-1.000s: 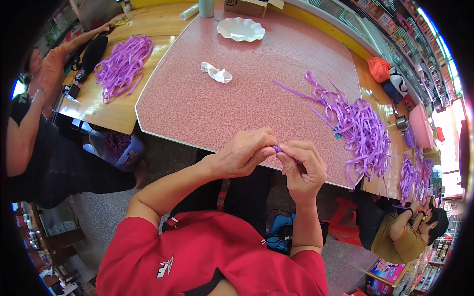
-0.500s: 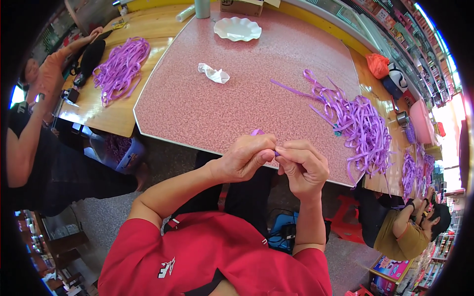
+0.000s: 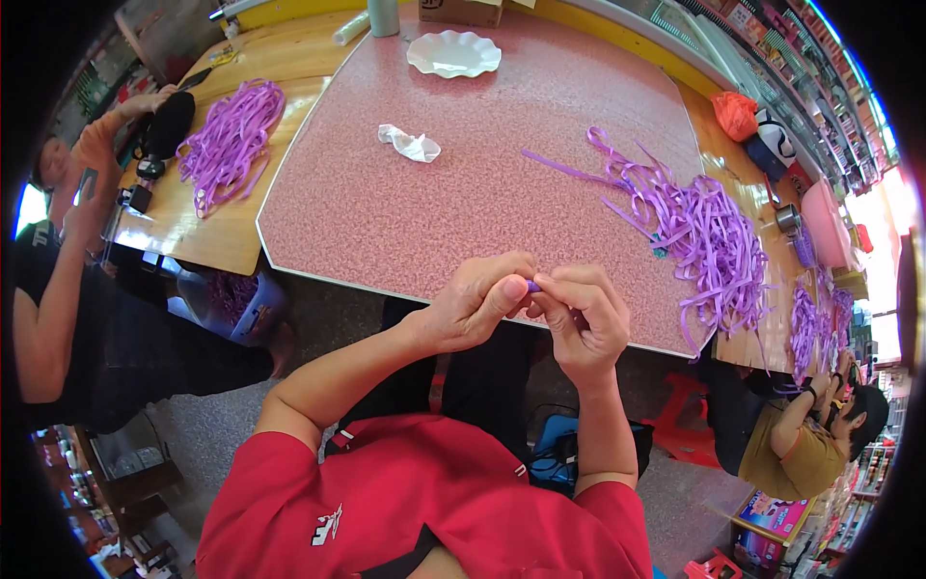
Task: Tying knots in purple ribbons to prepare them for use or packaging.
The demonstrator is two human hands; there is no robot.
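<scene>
Across the speckled pink desk (image 3: 386,222), purple ribbons (image 3: 716,253) are lying heaped at the right and a white scalloped plate (image 3: 453,55) is sitting far back. The left hand (image 3: 479,301) and right hand (image 3: 585,317) are pinching a small purple piece (image 3: 532,287) between their fingertips, by the desk's near edge.

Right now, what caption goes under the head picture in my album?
Left hand and right hand pinch a small purple thing at the pink table, purple ribbons heaped on its right.
</scene>
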